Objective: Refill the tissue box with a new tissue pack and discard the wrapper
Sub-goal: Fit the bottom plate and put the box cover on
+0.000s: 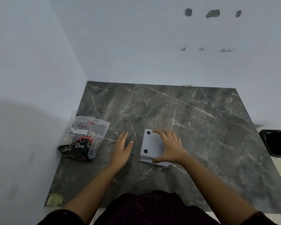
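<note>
A pale grey tissue box [150, 144] lies on the dark marble table [193, 120], its flat face with two black round feet turned up. My right hand [170, 147] rests over its right side, fingers on the far edge and thumb on the near edge. My left hand [122, 147] hovers flat just left of the box, fingers apart, holding nothing. A tissue pack [82, 138] in clear and black plastic wrapper marked "Dove" lies at the table's left edge, apart from both hands.
White walls close in the table at the left and back. A black-lined bin [276, 143] stands off the table's right edge. A patch of yellowish tape [54, 199] sticks on the near left corner.
</note>
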